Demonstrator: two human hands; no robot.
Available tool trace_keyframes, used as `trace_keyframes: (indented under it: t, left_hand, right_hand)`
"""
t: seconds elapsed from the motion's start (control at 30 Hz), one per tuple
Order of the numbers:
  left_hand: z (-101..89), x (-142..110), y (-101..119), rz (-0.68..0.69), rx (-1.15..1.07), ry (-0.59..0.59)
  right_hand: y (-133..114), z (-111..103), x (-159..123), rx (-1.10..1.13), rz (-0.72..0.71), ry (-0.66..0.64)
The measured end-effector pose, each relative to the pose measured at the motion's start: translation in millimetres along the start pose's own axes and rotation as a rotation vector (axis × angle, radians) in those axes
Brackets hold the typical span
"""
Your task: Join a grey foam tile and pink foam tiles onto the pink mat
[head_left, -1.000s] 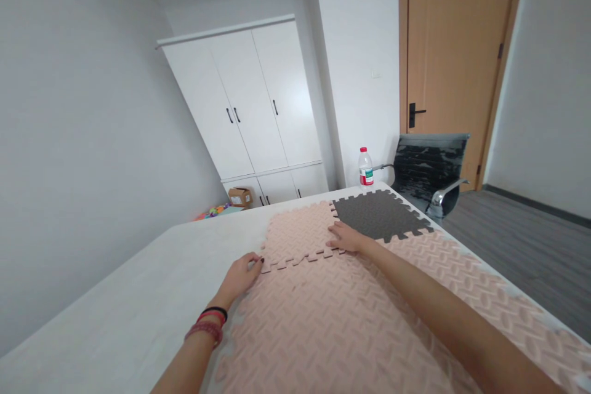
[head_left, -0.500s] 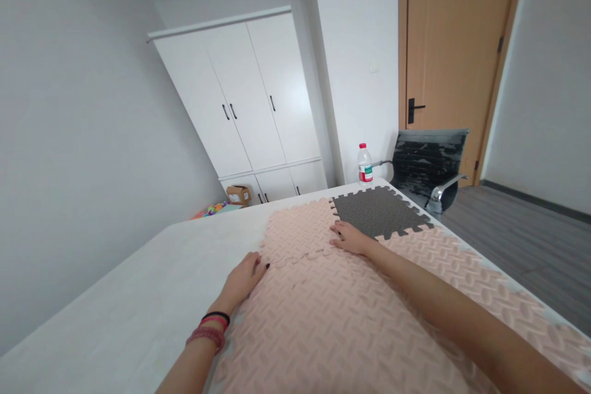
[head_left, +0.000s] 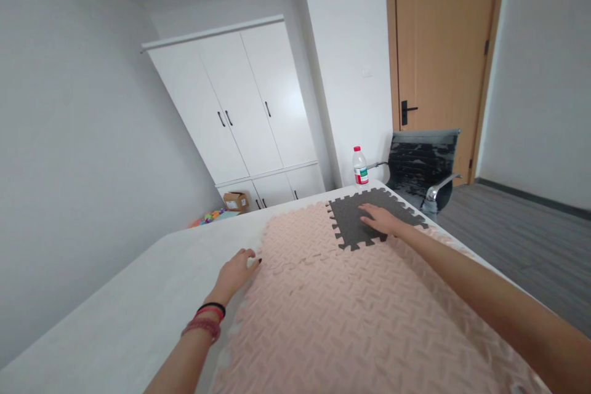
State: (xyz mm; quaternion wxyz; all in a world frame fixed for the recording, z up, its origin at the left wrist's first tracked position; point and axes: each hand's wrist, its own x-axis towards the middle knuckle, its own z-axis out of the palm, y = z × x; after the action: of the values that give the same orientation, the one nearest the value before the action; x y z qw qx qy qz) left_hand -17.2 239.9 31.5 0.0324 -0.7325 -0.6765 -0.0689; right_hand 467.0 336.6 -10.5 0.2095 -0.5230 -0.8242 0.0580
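Observation:
Pink foam puzzle mats [head_left: 341, 320] with a raised pattern cover much of the white table. A smaller-looking pink mat section [head_left: 298, 231] lies at the far side, along a seam with the nearer one. Beside it on the right is a dark grey foam mat [head_left: 348, 218] with toothed edges. My right hand [head_left: 382, 220] is over the dark mat, fingers stretched out, holding nothing. At the pink mats' left edge, by the seam, is my left hand [head_left: 236, 272], its thumb and fingers apart and nothing in them. Bracelets circle the left wrist.
A red-capped plastic bottle [head_left: 360, 167] stands at the table's far right corner. Past that corner is a worn black chair [head_left: 420, 166]. Bare white tabletop [head_left: 129, 301] stretches to the left. A cardboard box [head_left: 236, 201] and a white wardrobe [head_left: 258, 111] are beyond the table.
My right hand has moved right, from the pink mat's right edge to over the dark mat. My left hand has shifted slightly left along the mat edge. The view has shifted a little.

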Motion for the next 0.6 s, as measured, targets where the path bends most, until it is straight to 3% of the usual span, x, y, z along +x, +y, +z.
trace_keyframes:
  t: [0.1,0.27,0.43,0.6]
  left_hand:
    - [-0.9,30,26,0.075,-0.040,0.004]
    - [10.3,98,112,0.271,-0.080,-0.032]
    - [37.1,151,185,0.344,-0.067,-0.043]
    - [68.2,164,213,0.298,-0.010,-0.017]
  right_hand:
    - [64,-18,-9,-0.078,0.177,0.025]
    - [134,-14,-30,-0.142,0.308,-0.008]
    - [157,8,-37,-0.159,0.287,0.012]
    - [161,11,-37,-0.188,0.264,0.018]
